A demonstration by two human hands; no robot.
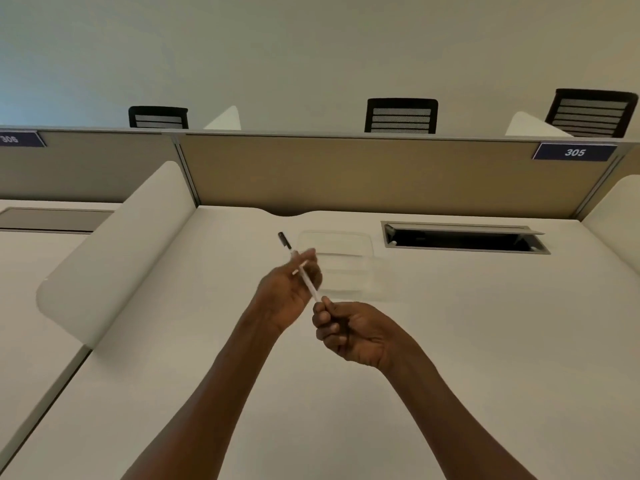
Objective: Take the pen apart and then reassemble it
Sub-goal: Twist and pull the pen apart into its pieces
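A slim white pen (pixel 307 278) with a black end (pixel 284 240) is held up above the white desk (pixel 450 341), slanting from upper left to lower right. My left hand (pixel 285 299) grips its upper half, fingers curled round the barrel. My right hand (pixel 349 332) pinches its lower end between thumb and fingers. Part of the barrel is hidden behind my left fingers. A thin white piece crosses the barrel near my left fingertips; what it is I cannot tell.
A clear plastic tray (pixel 341 263) lies on the desk just behind my hands. A cable hatch (pixel 464 237) stands open at the back right. A tan partition (pixel 381 174) closes the far edge, and white side dividers (pixel 114 258) flank the desk.
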